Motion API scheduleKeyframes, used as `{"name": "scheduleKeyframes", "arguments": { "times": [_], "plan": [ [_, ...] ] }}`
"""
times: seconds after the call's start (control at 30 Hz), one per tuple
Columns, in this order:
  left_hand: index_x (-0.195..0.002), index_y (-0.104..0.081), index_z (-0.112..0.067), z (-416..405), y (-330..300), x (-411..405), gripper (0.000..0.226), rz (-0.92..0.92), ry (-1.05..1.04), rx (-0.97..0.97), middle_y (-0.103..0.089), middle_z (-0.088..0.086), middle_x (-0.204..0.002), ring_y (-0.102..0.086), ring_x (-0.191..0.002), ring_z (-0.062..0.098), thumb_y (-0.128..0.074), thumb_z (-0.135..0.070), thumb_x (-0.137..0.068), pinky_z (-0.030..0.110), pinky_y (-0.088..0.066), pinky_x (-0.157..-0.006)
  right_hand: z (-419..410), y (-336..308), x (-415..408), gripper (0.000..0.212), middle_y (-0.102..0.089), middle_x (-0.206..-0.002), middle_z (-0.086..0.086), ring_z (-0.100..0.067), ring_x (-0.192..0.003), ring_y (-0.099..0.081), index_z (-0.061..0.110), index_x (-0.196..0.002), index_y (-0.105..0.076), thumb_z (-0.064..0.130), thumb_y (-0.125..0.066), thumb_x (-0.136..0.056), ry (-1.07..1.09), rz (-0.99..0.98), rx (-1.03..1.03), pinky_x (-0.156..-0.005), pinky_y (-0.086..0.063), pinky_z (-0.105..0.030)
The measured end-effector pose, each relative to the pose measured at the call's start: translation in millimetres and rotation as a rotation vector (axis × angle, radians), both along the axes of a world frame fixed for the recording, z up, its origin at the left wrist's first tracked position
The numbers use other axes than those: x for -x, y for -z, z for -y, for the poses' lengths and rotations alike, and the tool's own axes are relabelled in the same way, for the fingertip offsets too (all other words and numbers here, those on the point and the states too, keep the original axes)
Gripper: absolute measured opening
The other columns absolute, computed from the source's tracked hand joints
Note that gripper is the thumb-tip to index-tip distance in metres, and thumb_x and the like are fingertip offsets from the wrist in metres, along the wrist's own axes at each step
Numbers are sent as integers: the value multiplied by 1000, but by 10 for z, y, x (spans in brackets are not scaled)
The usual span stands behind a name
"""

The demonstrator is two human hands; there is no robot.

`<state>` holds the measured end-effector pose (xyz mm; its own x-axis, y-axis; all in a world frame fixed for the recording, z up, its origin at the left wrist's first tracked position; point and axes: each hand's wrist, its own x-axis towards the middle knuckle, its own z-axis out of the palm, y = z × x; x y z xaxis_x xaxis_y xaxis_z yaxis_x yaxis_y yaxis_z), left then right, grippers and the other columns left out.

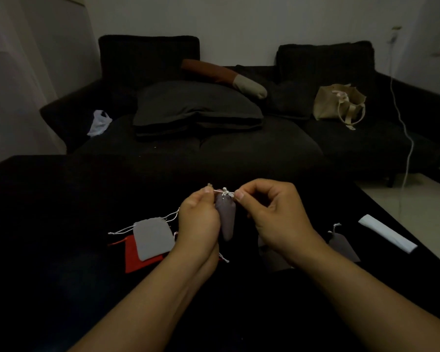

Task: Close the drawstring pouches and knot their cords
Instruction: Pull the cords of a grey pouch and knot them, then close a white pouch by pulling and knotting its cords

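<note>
At frame centre, a mauve pouch (226,217) is hung by its white cord (224,192), whose ends are pinched by the left hand (198,219) and right hand (277,214).

Held pouch (226,219): dull mauve-grey, cord (225,192) white. Pouch on table (153,237): light grey, white cord. Pouch beneath it (135,260): red, red cord. Table (61,212): black. Sofa (239,148): near-black. Tote bag (337,102): beige. Bolster (224,76): rust-brown, cream end.
</note>
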<state>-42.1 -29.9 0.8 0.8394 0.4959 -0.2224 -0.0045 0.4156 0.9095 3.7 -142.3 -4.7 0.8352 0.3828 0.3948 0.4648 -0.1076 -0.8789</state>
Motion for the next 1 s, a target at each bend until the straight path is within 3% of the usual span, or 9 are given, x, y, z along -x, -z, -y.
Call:
{"name": "scheduleKeyframes", "arguments": {
  "times": [0.17,0.3,0.4,0.5,0.57,0.7,0.8,0.9,1.0],
  "plan": [
    [-107,-67,-5,-110,189,-36,25,53,105,-15,-72,14,-106,-71,-92,17,-48,-19,-102,21,-58,-71,149,14,-136,14,-72,-90,0,-6,-75,-65,21,-101,-70,30,-61,-94,-131,-360,131,-58,-50,-19],
    [-104,-70,-8,-72,315,-83,18,38,159,-55,-74,11,-96,-72,-92,19,-57,-18,-98,29,-57,-78,158,140,-186,19,-73,-92,-16,-14,-75,-66,8,-103,-71,18,-72,-87,-242,-348,266,-58,-52,-22],
    [-110,-68,-14,-220,359,-145,18,-99,141,-601,-72,1,-100,-68,-95,13,-64,-20,-94,33,-56,-89,241,213,-368,14,-73,-83,-13,-18,-74,-69,9,-88,-74,20,-79,-81,-67,-237,529,-64,-54,-30],
    [-123,-60,-21,-542,372,-112,50,-332,295,-1303,-60,-3,-118,-61,-107,15,-77,-40,-80,34,-52,-95,284,329,-460,28,-70,-79,-1,-14,-77,-67,16,-81,-71,36,-86,-69,92,-156,914,-62,-49,-25],
    [-128,-54,-21,-704,430,-61,70,-593,447,-1500,-51,2,-129,-54,-117,21,-78,-54,-72,38,-49,-99,238,383,-430,40,-68,-93,-3,-19,-86,-66,16,-87,-65,43,-87,-66,203,-132,1027,-66,-50,-29],
    [-126,-52,-18,-790,572,5,70,-788,611,-1497,-41,7,-133,-50,-116,24,-80,-51,-71,38,-47,-100,92,356,-390,59,-52,-115,-1,-25,-102,-61,22,-110,-57,45,-86,-64,230,88,1019,-84,-55,-41],
    [-131,-47,-18,-788,693,6,74,-767,636,-1526,-40,6,-134,-50,-117,23,-82,-46,-72,34,-47,-98,-110,398,-312,48,-55,-116,3,-20,-102,-61,28,-114,-62,39,-83,-72,-20,284,962,-87,-54,-38],
    [-138,-43,-24,-813,716,19,77,-741,632,-1495,-39,5,-136,-50,-118,22,-79,-48,-75,34,-46,-97,-334,632,-274,40,-66,-113,-3,-21,-104,-63,18,-114,-66,35,-78,-80,-209,122,1031,-89,-53,-35],
    [-140,-41,-23,-862,725,55,81,-740,621,-1453,-39,6,-136,-51,-115,21,-78,-52,-74,35,-47,-97,-428,778,-352,42,-65,-114,-7,-26,-104,-63,15,-111,-66,41,-76,-80,-181,65,1091,-88,-54,-38]
  ]
}}
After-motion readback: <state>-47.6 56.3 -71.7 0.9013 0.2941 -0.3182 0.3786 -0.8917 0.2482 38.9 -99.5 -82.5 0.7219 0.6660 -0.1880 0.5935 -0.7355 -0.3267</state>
